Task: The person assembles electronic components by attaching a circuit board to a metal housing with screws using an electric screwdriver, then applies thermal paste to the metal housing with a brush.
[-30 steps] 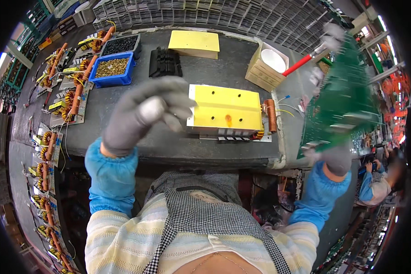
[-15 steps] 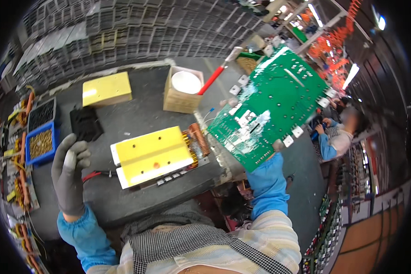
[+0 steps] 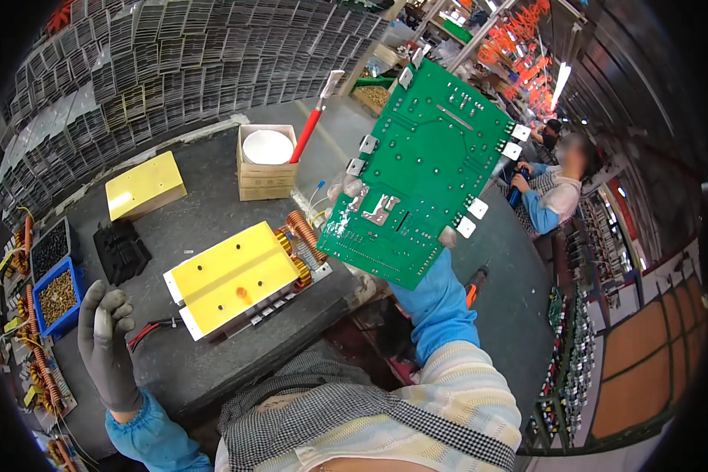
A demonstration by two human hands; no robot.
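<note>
My right hand (image 3: 447, 237) grips a large green circuit board (image 3: 429, 169) and holds it raised and tilted above the bench. Most of that hand is hidden behind the board; fingertips show at two of its edges. White tabs stick out along the board's sides. My left hand (image 3: 107, 334), in a grey glove, is raised at the left with loosely curled fingers and nothing visible in it. Between the hands lies a unit with a yellow top plate (image 3: 232, 271) and a copper coil (image 3: 304, 234) at its right end. Red and black wires (image 3: 151, 330) come out by its left end.
Blue bin (image 3: 58, 300) of brass-coloured pieces, dark bin (image 3: 51, 250), black part (image 3: 121, 252) and yellow block (image 3: 145, 185) sit left. Behind stand a box with a white cup (image 3: 267, 147) and red-handled tool (image 3: 311, 130). An orange-and-black tool (image 3: 474, 286) lies right; a person (image 3: 554, 185) sits beyond.
My view has shifted, so the bench things appear further left. The board in my right hand has turned more upright and its glare has lessened. My left hand stays raised and curled.
</note>
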